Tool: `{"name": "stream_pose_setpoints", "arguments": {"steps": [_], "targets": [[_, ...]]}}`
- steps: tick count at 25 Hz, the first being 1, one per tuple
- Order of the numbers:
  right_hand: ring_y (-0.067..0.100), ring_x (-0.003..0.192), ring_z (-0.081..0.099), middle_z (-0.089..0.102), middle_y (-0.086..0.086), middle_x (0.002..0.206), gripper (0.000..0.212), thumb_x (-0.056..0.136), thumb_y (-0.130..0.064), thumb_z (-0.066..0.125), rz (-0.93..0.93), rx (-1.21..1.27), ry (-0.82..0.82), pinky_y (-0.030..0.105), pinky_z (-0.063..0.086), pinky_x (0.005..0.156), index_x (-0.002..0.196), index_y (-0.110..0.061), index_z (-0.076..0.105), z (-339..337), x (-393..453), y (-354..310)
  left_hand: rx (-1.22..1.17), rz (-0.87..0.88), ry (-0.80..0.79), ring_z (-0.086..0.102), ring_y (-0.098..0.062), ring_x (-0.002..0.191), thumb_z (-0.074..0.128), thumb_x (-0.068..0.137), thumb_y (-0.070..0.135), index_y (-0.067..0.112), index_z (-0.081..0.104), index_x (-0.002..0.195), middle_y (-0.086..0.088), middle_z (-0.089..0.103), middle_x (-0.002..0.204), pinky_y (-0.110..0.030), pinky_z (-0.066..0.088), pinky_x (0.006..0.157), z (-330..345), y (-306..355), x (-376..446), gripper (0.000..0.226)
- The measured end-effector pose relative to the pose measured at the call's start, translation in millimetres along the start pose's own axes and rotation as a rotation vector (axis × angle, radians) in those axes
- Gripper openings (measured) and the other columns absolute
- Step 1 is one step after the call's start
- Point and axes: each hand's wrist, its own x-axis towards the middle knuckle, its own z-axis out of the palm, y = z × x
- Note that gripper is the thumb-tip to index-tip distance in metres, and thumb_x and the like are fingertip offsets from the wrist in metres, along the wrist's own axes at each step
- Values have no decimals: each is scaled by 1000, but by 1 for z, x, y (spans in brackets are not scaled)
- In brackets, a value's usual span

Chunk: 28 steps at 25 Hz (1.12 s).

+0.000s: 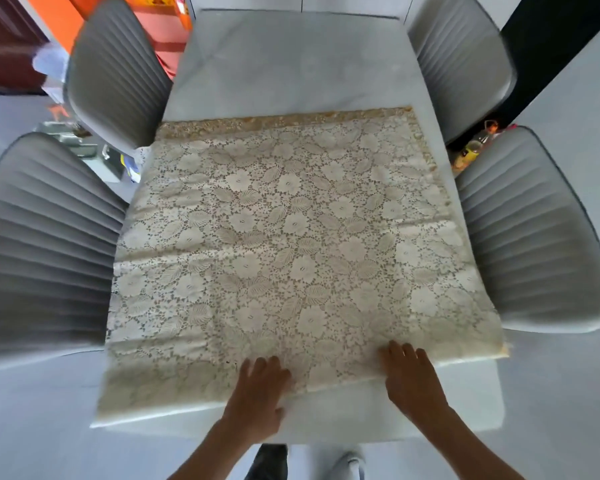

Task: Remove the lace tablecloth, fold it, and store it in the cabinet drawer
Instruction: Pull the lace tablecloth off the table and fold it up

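A cream lace tablecloth (291,244) with a flower pattern lies flat over the near half of a pale marble table (291,64), doubled over with a golden edge along its far side. My left hand (257,393) rests flat on the cloth's near edge, fingers spread. My right hand (409,379) presses flat on the near edge a little to the right. Neither hand grips the fabric. No cabinet drawer is in view.
Four grey ribbed chairs stand close to the table: two on the left (45,237) (115,71) and two on the right (530,237) (465,60). Bottles (475,147) sit on the floor at the right, boxes and clutter (84,143) at the left.
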Motion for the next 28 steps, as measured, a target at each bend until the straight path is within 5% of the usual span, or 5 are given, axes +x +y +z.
{"name": "stream_pose_setpoints", "arguments": {"steps": [4, 8, 10, 12, 28], "targets": [[27, 49, 59, 60, 7, 55, 38, 28, -4, 85, 11, 82, -78, 39, 57, 57, 62, -11, 68, -4, -19, -5, -18, -3, -24, 46, -24, 109, 41, 91, 16, 18, 59, 99, -2, 52, 114, -41, 37, 97, -12, 13, -10, 19], [30, 107, 58, 66, 8, 110, 24, 80, -22, 63, 17, 75, -348, 45, 41, 98, 104, -20, 61, -2, -60, -6, 77, 29, -195, 47, -29, 109, 50, 87, 11, 14, 65, 94, -7, 52, 116, -44, 39, 92, -8, 38, -35, 17], [33, 100, 63, 68, 11, 102, 36, 71, -31, 71, -33, 87, -411, 46, 49, 90, 103, -16, 66, -4, -69, -3, 53, 18, -229, 47, -29, 112, 55, 85, 17, 17, 64, 107, -7, 50, 120, -44, 38, 95, -8, 45, -46, 24], [29, 84, 68, 71, 8, 87, 45, 54, -35, 82, -53, 53, -327, 44, 55, 79, 92, -15, 71, -22, -61, -1, -8, -3, -232, 48, -27, 115, 58, 83, 27, 20, 60, 118, -6, 50, 122, -41, 38, 97, -22, 42, -46, 36], [23, 110, 55, 58, 0, 128, 36, 91, -18, 50, 185, 309, 49, 38, 45, 93, 126, -24, 53, -132, 310, 90, -9, -178, 243, 47, -24, 124, 52, 86, 7, 25, 35, 144, -4, 47, 140, -43, 43, 101, -258, -132, 249, 63]]}}
